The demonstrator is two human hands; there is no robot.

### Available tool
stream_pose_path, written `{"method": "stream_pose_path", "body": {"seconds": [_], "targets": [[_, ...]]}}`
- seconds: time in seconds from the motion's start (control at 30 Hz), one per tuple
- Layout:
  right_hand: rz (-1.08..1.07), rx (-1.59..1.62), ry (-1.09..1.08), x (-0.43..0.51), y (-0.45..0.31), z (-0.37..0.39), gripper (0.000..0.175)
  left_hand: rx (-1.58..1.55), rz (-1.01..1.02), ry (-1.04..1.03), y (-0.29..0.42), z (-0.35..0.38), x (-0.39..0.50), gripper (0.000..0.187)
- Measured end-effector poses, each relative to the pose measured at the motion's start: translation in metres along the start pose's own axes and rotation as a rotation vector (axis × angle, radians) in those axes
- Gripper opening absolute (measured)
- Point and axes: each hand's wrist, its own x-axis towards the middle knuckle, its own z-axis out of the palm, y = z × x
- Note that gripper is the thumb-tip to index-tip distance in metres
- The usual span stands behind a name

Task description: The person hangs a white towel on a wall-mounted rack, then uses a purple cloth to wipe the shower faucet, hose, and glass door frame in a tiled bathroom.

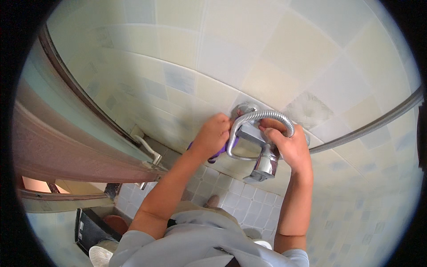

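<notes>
My left hand (213, 137) is closed on a purple cloth (220, 154) at the left end of a chrome mixer tap (267, 163). Parts of the cloth show below the fist, and the rest is hidden behind it. My right hand (293, 147) is at the tap's right side, thumb bent over towards the body. A ribbed metal shower hose (260, 115) loops in front of the tap and passes between that thumb and the fingers, which are partly hidden. A round chrome wall flange (246, 108) sits behind the tap's left end.
Pale tiles cover the wall (227, 60). More hose (367, 133) runs off to the right. On the left stands a door (83, 150) with a lever handle (151, 152). A black bin-like container (95, 230) is at lower left, above the tiled floor (248, 203).
</notes>
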Motion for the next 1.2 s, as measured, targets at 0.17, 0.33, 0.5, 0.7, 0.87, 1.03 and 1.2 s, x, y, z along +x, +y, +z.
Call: {"method": "stream_pose_path", "body": {"seconds": [0.17, 0.33, 0.5, 0.7, 0.87, 1.03, 1.2], "targets": [[-0.09, 0.09, 0.156, -0.003, 0.003, 0.008, 0.035, -0.196, -0.049, 0.125, 0.002, 0.012, -0.004, 0.026], [-0.279, 0.2, 0.073, -0.006, 0.009, 0.005, 0.049, -0.12, -0.101, 0.256, 0.014, -0.006, 0.0, 0.028], [-0.414, 0.478, 0.037, -0.009, 0.016, -0.001, 0.046, -0.235, 0.003, 0.382, 0.033, -0.03, 0.015, 0.027], [-0.551, 0.638, -0.206, 0.003, 0.026, -0.01, 0.027, -0.168, 0.089, 0.302, 0.036, -0.032, 0.024, 0.032], [-0.566, 0.717, -0.349, 0.008, 0.02, -0.014, 0.017, -0.159, -0.026, 0.403, 0.04, -0.027, 0.018, 0.033], [-0.692, 0.352, -0.35, 0.011, -0.012, -0.028, 0.021, -0.168, -0.009, 0.449, 0.049, -0.025, 0.017, 0.037], [-0.607, 0.358, -0.496, 0.021, -0.026, -0.033, 0.031, -0.216, -0.043, 0.435, 0.05, -0.021, 0.018, 0.038]]}}
